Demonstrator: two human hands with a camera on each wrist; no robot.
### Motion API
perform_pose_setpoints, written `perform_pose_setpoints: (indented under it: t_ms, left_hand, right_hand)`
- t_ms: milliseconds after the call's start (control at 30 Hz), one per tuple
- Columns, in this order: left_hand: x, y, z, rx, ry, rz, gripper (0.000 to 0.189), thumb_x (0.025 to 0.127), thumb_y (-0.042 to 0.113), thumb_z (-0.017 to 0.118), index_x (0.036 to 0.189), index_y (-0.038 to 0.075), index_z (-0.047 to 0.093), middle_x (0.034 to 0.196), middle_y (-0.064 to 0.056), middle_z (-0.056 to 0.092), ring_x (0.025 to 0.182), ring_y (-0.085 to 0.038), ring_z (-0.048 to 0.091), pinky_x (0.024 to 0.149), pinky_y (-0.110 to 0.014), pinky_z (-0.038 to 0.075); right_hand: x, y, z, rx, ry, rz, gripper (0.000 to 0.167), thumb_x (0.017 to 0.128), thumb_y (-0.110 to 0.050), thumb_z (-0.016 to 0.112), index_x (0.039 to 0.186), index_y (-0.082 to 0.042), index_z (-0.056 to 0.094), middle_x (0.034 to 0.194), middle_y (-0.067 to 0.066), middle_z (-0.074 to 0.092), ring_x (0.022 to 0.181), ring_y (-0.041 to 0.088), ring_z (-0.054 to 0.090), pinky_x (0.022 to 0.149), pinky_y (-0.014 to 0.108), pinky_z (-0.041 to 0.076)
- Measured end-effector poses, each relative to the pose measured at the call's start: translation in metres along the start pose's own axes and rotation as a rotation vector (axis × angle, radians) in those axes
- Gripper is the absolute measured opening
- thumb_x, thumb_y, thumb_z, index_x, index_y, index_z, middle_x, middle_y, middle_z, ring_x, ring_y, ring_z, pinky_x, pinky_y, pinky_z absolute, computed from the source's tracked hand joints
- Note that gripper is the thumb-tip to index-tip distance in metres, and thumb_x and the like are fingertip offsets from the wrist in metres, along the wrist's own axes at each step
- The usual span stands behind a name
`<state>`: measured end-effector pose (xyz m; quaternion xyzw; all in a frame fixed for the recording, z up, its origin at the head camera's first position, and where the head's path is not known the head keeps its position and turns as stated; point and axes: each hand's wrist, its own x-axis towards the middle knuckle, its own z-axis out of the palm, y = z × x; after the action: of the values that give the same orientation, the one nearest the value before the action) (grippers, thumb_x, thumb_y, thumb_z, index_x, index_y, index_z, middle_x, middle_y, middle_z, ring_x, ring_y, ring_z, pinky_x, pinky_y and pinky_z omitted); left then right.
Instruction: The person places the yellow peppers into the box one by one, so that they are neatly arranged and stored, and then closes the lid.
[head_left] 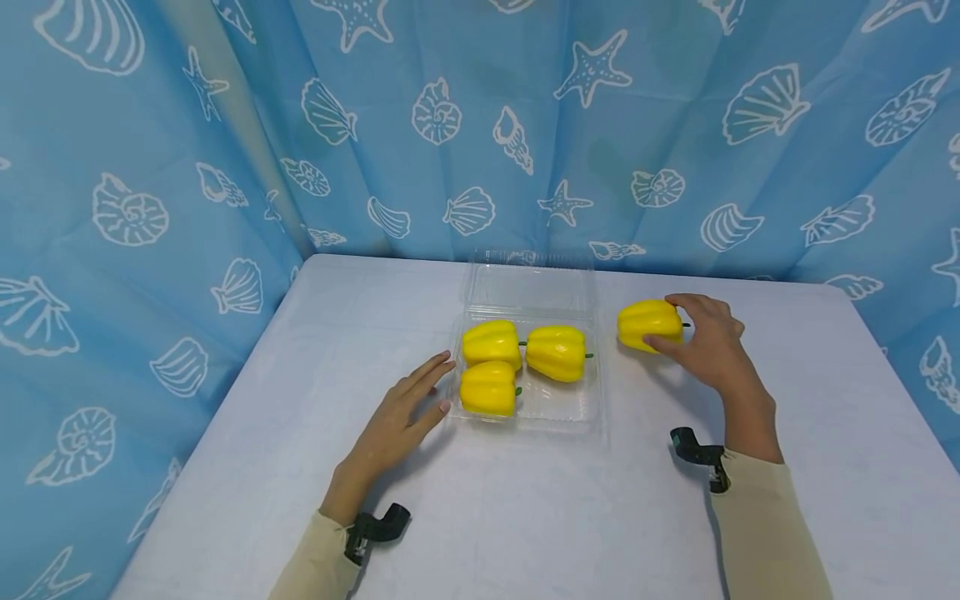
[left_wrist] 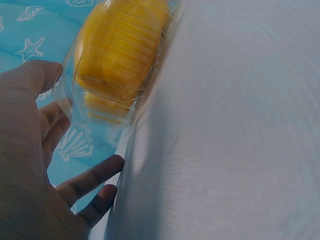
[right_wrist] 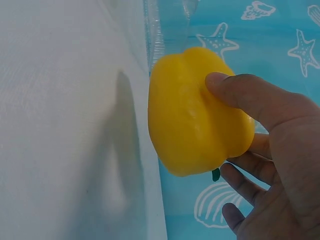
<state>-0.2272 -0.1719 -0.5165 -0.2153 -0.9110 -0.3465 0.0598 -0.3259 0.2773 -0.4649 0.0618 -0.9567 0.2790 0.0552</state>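
My right hand (head_left: 708,342) grips a yellow bell pepper (head_left: 649,325) between thumb and fingers, to the right of a clear plastic clamshell box (head_left: 555,406). In the right wrist view the thumb lies across this pepper (right_wrist: 192,115), and its green stem points down toward the loose fingers. Inside the box lie three more yellow peppers: one at back left (head_left: 491,343), one at front left (head_left: 487,388) and one at right (head_left: 556,353). At the box's left side is my left hand (head_left: 397,421), its fingers spread and extended, fingertips right at the clear wall (left_wrist: 67,90).
The box's clear lid (head_left: 530,287) stands folded back toward the rear of the table. A white cloth covers the table (head_left: 525,517). Behind and to the left hangs a blue curtain (head_left: 465,108) with white shells and starfish. Dark camera mounts sit on both wrists.
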Motion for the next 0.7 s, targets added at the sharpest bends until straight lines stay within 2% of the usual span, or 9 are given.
perform_pose_setpoints:
  t_ms: [700]
  left_hand:
    - [0.0,0.001,0.001,-0.007,0.001,-0.005,0.055,0.104,0.044,0.049,0.156,0.033,0.035,0.162,0.017,0.024,0.115,-0.013,0.056,0.109,-0.053,0.034]
  right_hand:
    - [-0.017,-0.019,-0.017,0.007,0.073,-0.056,0.071,0.087,-0.036,0.078,0.144,-0.005,0.047,0.149,0.026,0.039,0.135,0.048,0.025,0.1,0.07,0.015]
